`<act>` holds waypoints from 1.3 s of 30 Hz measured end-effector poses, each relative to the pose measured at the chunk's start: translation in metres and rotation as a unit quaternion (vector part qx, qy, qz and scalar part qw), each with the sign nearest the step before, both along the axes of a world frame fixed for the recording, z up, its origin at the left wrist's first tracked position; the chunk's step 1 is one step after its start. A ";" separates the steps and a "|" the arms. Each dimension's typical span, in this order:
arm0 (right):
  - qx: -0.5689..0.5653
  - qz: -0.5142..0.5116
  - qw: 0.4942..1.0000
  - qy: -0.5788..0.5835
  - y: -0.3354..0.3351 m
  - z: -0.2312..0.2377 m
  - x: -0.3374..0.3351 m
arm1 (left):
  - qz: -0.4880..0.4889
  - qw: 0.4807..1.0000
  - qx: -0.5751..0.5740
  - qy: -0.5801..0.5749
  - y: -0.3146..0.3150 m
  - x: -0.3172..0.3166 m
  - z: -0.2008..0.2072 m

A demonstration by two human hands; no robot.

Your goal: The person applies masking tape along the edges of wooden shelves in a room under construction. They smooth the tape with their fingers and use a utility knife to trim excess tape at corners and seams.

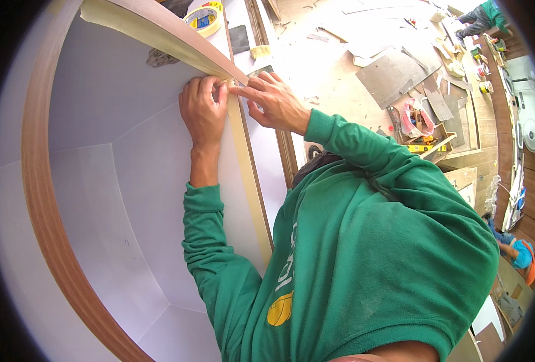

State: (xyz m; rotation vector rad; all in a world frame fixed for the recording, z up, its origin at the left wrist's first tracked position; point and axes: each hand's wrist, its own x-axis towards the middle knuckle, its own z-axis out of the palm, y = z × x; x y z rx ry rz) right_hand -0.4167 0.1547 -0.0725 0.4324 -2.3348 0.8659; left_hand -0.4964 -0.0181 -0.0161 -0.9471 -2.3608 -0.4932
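Note:
A wooden-edged cabinet frame (35,139) surrounds a pale interior. Pale yellow masking tape (248,175) runs along the inner side of its edges and meets at the corner by my hands. My left hand (202,111), inside the frame, has its fingers curled and pinched on the tape at that corner. From the outer side, my right hand (276,102) reaches over with its index finger extended to the same corner, touching the edge near the left fingertips. Its thumb is apart from the index finger, and nothing shows in its grasp.
Beyond the frame lie a tape roll (204,20), a dark flat piece (239,39) and a brush (260,54). Grey sheets (394,75), offcuts, a pink bag (417,117) and a yellow level (421,148) litter the floor. Two other people (490,15) appear at the far right.

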 end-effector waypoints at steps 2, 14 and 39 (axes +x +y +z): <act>-0.006 -0.009 1.000 0.005 -0.002 -0.001 -0.001 | -0.004 1.000 0.001 0.012 0.002 0.001 0.002; 0.018 -0.013 1.000 -0.004 0.001 -0.002 0.004 | -0.038 0.999 0.033 -0.004 -0.001 0.006 0.005; 0.118 -0.040 0.989 -0.086 -0.007 0.016 0.016 | -0.043 0.999 0.001 -0.007 0.005 0.007 0.006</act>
